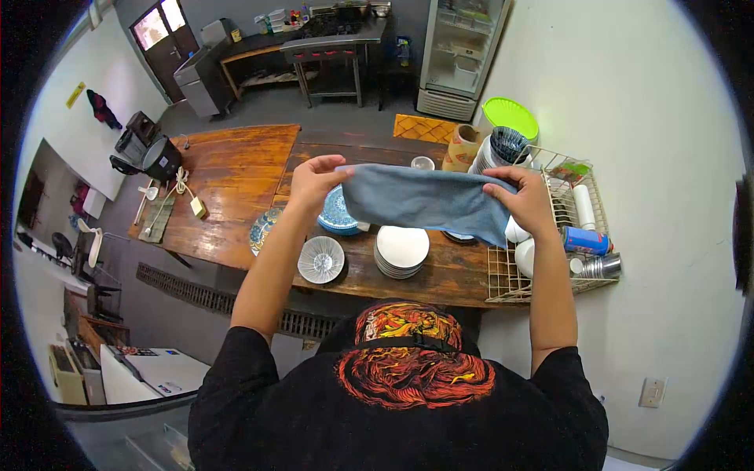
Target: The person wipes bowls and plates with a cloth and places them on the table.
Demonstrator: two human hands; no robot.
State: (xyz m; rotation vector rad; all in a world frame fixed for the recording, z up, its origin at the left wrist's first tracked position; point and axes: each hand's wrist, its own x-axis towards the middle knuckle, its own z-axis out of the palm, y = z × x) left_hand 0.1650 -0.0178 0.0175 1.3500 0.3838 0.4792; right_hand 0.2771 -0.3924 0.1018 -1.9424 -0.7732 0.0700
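A blue-grey cloth (424, 196) is stretched out between my two hands above the wooden table (448, 275). My left hand (318, 184) pinches its left end, and my right hand (522, 196) grips the right end, where a corner hangs down. Below the cloth stands a stack of white plates (402, 247). To its left sits a ribbed white bowl (321, 260). Blue patterned plates (338, 213) show partly behind my left hand, with another patterned plate (265, 229) by my left forearm. The cloth hides part of the table and some dishes.
A wire dish rack (510, 282) at the right holds a blue can (587, 240), metal cups (603, 266) and white dishes. Behind it are stacked bowls (506, 145) and a green lid (510, 118). A black pot (162, 159) and a power strip (197, 206) lie left.
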